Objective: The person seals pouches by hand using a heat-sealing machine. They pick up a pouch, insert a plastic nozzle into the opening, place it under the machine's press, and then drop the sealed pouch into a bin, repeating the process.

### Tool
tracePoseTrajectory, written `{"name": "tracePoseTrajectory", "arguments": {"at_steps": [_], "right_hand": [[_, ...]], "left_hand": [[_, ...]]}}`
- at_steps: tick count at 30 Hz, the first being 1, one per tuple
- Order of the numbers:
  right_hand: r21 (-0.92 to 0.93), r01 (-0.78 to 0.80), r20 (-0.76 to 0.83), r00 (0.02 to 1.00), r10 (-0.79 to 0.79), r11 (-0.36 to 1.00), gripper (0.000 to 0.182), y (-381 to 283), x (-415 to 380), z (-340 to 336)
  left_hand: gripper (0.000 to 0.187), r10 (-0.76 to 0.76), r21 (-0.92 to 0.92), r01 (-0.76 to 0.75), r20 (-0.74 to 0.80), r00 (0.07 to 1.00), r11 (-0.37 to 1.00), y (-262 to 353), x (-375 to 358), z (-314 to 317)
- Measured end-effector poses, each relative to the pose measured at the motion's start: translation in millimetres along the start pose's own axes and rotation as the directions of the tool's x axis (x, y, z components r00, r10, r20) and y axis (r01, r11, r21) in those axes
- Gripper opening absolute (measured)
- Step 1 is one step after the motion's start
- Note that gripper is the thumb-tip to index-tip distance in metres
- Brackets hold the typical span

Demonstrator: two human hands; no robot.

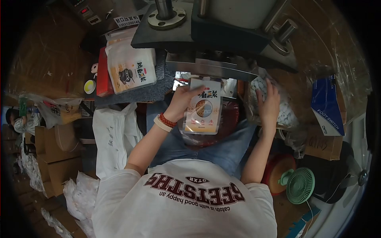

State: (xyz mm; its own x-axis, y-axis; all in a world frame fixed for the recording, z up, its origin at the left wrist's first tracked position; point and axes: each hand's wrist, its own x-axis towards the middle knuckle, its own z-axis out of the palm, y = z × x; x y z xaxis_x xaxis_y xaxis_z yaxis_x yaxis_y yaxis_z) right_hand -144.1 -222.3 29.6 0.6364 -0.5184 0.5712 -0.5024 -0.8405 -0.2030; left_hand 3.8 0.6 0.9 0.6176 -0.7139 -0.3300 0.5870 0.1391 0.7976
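Observation:
Below the metal bar of a press, my left hand [181, 104] grips the left edge of a printed pouch [203, 115], with the thumb lying across its top. The pouch shows a round picture of grains and a clear lower edge. My right hand [269, 104] has its fingers apart over a clear plastic bag [285, 113] full of small white pieces; whether the fingertips touch the pieces is hard to tell. A stack of similar pouches [133, 67] lies on a grey cloth [160, 85] at the left.
The press [226, 35] spans the top centre. Beside the pouch stack are a red box [104, 75] and a round yellow-green tin [89, 86]. At the right are a blue foot switch box [326, 105] and a green fan [300, 185]. In the left background, a person [24, 121] is partly visible.

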Motion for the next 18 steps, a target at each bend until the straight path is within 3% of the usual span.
{"name": "tracePoseTrajectory", "arguments": {"at_steps": [4,5,6,7,8,9,10,11,12,14,15,16,17,18], "right_hand": [[0.135,-0.104,0.196,0.978,0.077,0.985,0.025,11,-4,23],[0.162,-0.105,0.22,0.973,0.068,0.981,0.024,14,-6,24],[0.185,-0.103,0.235,0.97,0.058,0.977,0.022,14,-6,24],[0.212,-0.112,0.256,0.965,0.056,0.971,0.018,11,-4,15],[0.214,-0.106,0.252,0.966,0.05,0.971,0.018,12,-2,17],[0.242,-0.119,0.232,0.971,0.062,0.963,0.016,13,-4,18],[0.269,-0.135,0.215,0.974,0.077,0.954,0.014,14,-7,19],[0.266,-0.14,0.218,0.972,0.082,0.954,0.014,16,-8,20],[0.261,-0.126,0.184,0.98,0.079,0.957,0.013,17,-7,23],[0.254,-0.111,0.147,0.986,0.076,0.961,0.012,17,-6,20],[0.278,-0.237,0.13,0.969,0.208,0.931,0.011,12,-3,14],[0.3,-0.36,0.124,0.933,0.338,0.883,0.011,5,-4,7],[0.295,-0.363,0.13,0.932,0.34,0.884,0.011,-4,-5,-1],[0.596,-0.323,0.109,0.94,0.324,0.735,0.011,-19,-7,-10]], "left_hand": [[0.029,0.007,0.043,-0.007,0.004,1.0,0.999,0,3,4],[0.031,0.023,0.091,-0.023,-0.001,1.0,0.996,1,0,1],[0.041,-0.029,0.326,0.03,-0.007,1.0,0.945,3,3,-12],[0.041,-0.022,0.325,0.025,-0.012,1.0,0.945,9,2,-26],[0.049,0.229,0.619,-0.091,-0.146,0.962,0.78,16,0,-44],[0.059,0.484,0.852,-0.107,-0.183,0.856,0.513,22,-6,-58],[0.065,0.697,0.996,0.071,-0.09,0.711,0.056,33,-17,-62],[0.072,0.81,0.87,0.331,0.123,0.574,-0.366,44,-30,-66],[0.072,0.807,0.87,0.328,0.125,0.577,-0.369,42,-39,-87],[0.081,0.583,0.9,0.102,0.185,0.791,-0.424,28,-54,-126],[0.066,0.594,0.93,-0.004,0.238,0.768,-0.368,28,-65,-120],[0.066,0.589,0.929,-0.008,0.241,0.771,-0.37,26,-71,-124],[0.06,0.584,0.946,-0.063,0.248,0.773,-0.319,22,-78,-133],[0.057,0.581,0.958,-0.116,0.254,0.773,-0.264,19,-83,-137]]}}
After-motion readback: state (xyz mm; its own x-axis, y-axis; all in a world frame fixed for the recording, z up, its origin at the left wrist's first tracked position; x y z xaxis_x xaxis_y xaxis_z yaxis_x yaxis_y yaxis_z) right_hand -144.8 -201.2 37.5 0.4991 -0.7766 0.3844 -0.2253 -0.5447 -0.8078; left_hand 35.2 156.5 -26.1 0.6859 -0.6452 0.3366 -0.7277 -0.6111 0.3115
